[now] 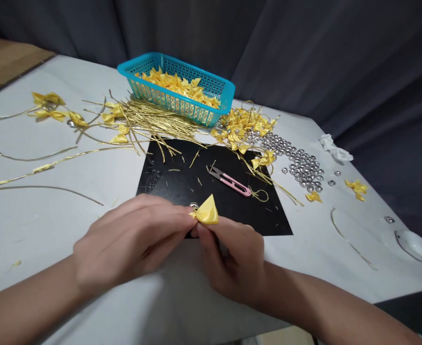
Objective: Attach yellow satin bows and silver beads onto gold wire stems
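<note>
Between my two hands, above the near edge of a black mat [175,187], is a yellow ribbon bow [208,211]. A small silver bell-like piece [194,206] shows right behind it. My left hand [135,235] pinches the bow's left side, its fingers pressed together and partly hiding it. From the right, my right hand [232,254] grips the bow low down with thumb and forefinger. Part of the bow is hidden by the fingers. On the mat beyond my hands lie pink-handled thread snips [230,182] with a loop of gold cord.
A turquoise basket [135,79] of yellow bows stands at the back. Gold cords [157,117] lie in a heap before it. To the right are piled bows [247,122], many silver pieces [304,167], a white crumpled item [335,148] and a white rounded object [416,245].
</note>
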### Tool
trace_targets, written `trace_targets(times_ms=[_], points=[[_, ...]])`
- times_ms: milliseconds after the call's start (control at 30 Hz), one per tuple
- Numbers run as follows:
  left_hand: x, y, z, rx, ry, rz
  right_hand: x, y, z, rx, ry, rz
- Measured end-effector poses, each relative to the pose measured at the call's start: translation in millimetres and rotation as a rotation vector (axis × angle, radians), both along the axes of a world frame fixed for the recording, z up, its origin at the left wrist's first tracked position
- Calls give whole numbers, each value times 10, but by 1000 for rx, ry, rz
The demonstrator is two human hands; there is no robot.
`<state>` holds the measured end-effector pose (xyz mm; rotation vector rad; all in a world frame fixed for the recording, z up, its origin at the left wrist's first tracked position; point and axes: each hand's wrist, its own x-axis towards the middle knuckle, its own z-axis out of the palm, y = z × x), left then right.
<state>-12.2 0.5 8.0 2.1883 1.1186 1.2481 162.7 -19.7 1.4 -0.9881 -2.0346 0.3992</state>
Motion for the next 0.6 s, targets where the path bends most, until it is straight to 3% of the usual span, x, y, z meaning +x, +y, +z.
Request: trace_targets(times_ms=[67,133,267,333,600], points=[[53,2,15,51,-23,-53,10,26,4,10,-5,-13],[115,16,20,-38,-139,74,27,79,-1,-2,-27,-46],[199,109,20,-601,-241,150,62,200,-44,-19,-111,-126],[204,166,20,-767,-276,123,70,229,-72,-29,-142,-150],[165,227,20,-896,-324,18,40,215,-92,-73,-102,-124]])
